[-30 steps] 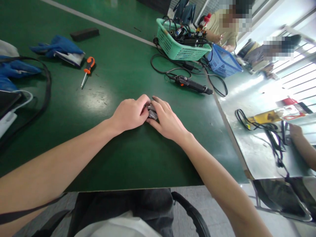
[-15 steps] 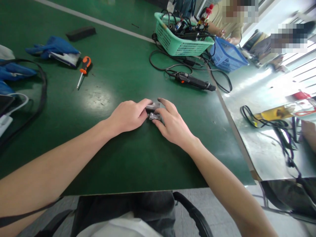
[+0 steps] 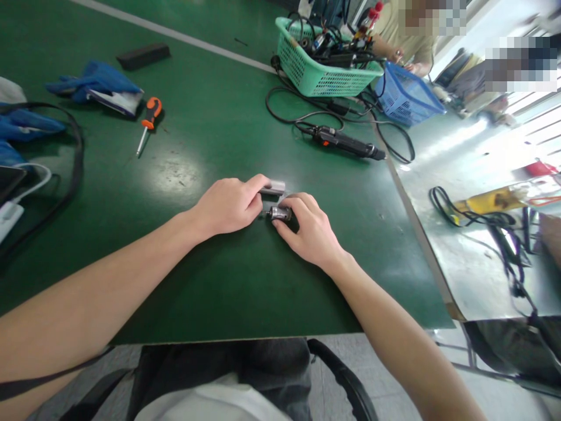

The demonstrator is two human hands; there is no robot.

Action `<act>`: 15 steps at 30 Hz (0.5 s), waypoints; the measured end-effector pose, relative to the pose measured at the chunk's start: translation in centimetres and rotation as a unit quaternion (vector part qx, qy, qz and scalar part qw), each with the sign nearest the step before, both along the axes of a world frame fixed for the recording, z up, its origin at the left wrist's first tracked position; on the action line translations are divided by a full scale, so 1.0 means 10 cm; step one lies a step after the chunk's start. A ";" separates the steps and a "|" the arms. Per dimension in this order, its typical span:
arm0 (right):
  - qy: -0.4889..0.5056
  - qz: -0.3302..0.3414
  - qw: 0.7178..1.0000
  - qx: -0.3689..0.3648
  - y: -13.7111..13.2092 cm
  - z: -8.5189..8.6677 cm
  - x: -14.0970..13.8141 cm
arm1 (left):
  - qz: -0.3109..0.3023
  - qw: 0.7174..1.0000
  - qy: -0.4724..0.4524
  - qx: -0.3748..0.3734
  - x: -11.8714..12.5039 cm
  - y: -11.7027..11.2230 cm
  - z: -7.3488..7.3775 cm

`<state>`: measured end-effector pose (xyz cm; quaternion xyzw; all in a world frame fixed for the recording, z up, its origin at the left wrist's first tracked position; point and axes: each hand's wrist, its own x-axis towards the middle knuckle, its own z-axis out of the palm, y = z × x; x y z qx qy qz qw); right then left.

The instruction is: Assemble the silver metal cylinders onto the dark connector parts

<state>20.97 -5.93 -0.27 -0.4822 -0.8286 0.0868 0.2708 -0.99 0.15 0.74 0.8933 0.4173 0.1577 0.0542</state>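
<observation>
Both my hands rest on the green table mat (image 3: pixel 210 275) near its middle. My left hand (image 3: pixel 230 204) is closed, pinching a small flat grey metal piece (image 3: pixel 274 187) between thumb and forefinger. Just to its right, my right hand (image 3: pixel 307 228) is curled round a short dark cylindrical metal part (image 3: pixel 279 213), whose shiny end points toward the left hand. The two parts sit a little apart, the flat piece slightly farther from me.
An orange-handled screwdriver (image 3: pixel 148 123) and blue gloves (image 3: pixel 99 82) lie at the far left. A black electric screwdriver (image 3: pixel 346 144) with cable lies ahead right. A green basket (image 3: pixel 322 76) and blue basket (image 3: pixel 405 96) stand at the far edge, where another person works. Cables (image 3: pixel 486 225) lie on the metal table at right.
My hands have drawn slightly apart. The right hand's fingers curled in round the dark cylindrical part and pulled it toward me, while the left hand kept the flat grey piece.
</observation>
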 end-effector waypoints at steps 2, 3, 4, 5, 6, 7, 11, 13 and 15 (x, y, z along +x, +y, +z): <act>0.000 0.001 1.000 0.001 0.01 -0.01 0.00 | -0.022 1.000 -0.003 0.000 -0.01 -0.01 0.01; -0.002 0.004 1.000 0.001 0.01 -0.02 -0.01 | -0.038 0.999 -0.002 0.002 -0.02 -0.01 0.01; -0.004 0.007 1.000 0.002 0.02 -0.03 -0.01 | -0.054 0.999 0.001 0.005 -0.02 -0.02 0.01; -0.006 0.010 1.000 0.002 0.02 -0.03 -0.01 | -0.069 0.998 0.004 0.008 -0.02 -0.02 0.01; -0.007 0.013 1.000 0.002 0.02 -0.03 -0.01 | -0.080 0.997 0.009 0.012 -0.02 -0.02 0.01; -0.006 0.015 1.000 0.002 0.02 -0.03 -0.01 | -0.087 0.996 0.012 0.015 -0.02 -0.02 0.00; -0.001 0.018 1.000 0.007 0.02 -0.03 -0.01 | -0.099 0.994 0.027 0.023 -0.03 -0.01 -0.02; -0.001 0.023 1.000 0.009 0.01 -0.03 -0.01 | -0.105 0.994 0.032 0.024 -0.03 0.00 -0.03; 0.000 0.028 1.000 0.009 0.01 -0.02 -0.01 | -0.111 0.993 0.032 0.022 -0.04 0.00 -0.03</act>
